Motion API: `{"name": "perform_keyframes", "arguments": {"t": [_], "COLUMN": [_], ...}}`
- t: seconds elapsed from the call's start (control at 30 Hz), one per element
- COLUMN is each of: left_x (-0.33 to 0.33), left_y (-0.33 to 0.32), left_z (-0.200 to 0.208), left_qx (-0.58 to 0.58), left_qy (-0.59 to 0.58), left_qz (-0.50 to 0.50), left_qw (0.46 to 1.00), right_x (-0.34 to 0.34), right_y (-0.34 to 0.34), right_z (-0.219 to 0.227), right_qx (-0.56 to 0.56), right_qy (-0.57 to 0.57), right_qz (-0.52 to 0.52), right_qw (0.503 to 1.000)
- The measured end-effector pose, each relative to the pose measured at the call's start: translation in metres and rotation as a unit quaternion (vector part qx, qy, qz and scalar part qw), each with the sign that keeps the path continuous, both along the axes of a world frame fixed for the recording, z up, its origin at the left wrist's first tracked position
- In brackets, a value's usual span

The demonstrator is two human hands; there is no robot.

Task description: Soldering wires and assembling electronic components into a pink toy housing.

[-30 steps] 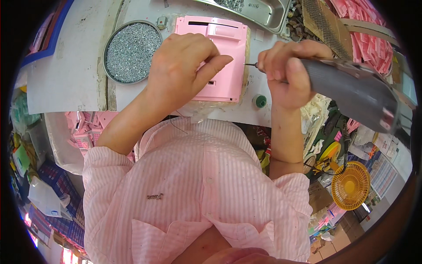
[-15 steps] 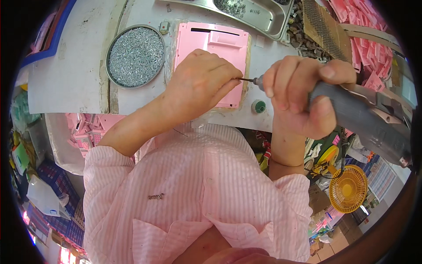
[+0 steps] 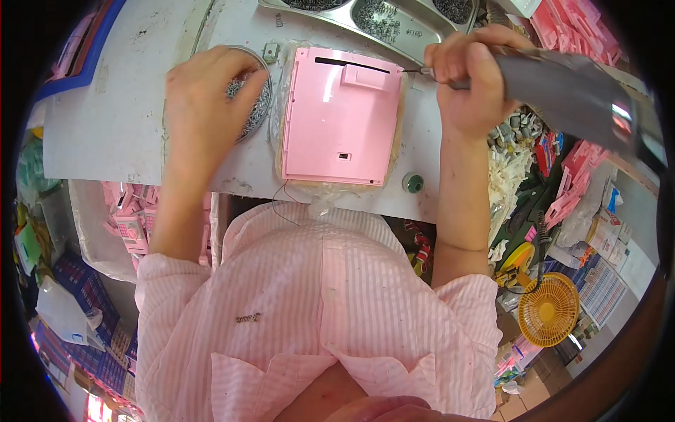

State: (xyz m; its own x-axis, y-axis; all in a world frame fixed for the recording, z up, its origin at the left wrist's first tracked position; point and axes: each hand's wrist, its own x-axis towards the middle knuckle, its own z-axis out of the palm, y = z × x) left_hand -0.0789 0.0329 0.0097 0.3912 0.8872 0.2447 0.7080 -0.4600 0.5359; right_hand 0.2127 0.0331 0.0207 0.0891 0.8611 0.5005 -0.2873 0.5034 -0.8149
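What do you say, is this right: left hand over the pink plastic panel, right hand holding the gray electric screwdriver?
Not quite: the head view shows the left hand over the round dish of screws, not the pink plastic panel. The right hand holds the gray electric screwdriver.

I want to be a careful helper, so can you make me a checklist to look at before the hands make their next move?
1. Right hand has a grip on the gray power tool: ok.
2. Thin bit is near the pink panel's upper right corner: ok. Whether it touches: cannot tell.
3. Pink panel lies flat: ok, it looks flat on the table.
4. Left hand is steadying the panel: not ok, it is over the round dish.
5. Left fingers have picked up a little metal piece: cannot tell, the fingertips are too hard to see.
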Motion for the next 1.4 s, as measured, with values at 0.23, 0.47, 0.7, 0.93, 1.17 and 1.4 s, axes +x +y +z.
{"name": "perform_keyframes", "arguments": {"t": [0.23, 0.47, 0.7, 0.93, 1.17, 1.4], "left_x": [-0.035, -0.035, -0.013, 0.008, 0.001, -0.044], "left_y": [-0.013, 0.005, -0.020, -0.036, -0.034, -0.017], "left_z": [-0.016, -0.021, -0.004, -0.008, -0.010, -0.014], "left_qx": [-0.002, 0.052, 0.090, 0.033, 0.045, 0.052], "left_qy": [0.108, 0.054, -0.078, -0.197, -0.164, 0.068], "left_qz": [-0.027, 0.039, -0.076, -0.099, -0.098, 0.036], "left_qw": [0.994, 0.996, 0.990, 0.975, 0.981, 0.996], "right_x": [-0.007, -0.005, -0.062, -0.086, -0.098, -0.090], "right_y": [0.006, 0.002, -0.021, -0.037, -0.032, 0.006], "right_z": [-0.017, 0.026, 0.050, 0.065, 0.057, 0.039], "right_qx": [-0.029, -0.020, -0.009, -0.033, -0.037, -0.001], "right_qy": [-0.039, -0.024, 0.009, -0.035, -0.051, -0.005], "right_qz": [0.011, 0.038, 0.243, 0.224, 0.232, 0.183], "right_qw": [0.999, 0.999, 0.970, 0.973, 0.971, 0.983]}}
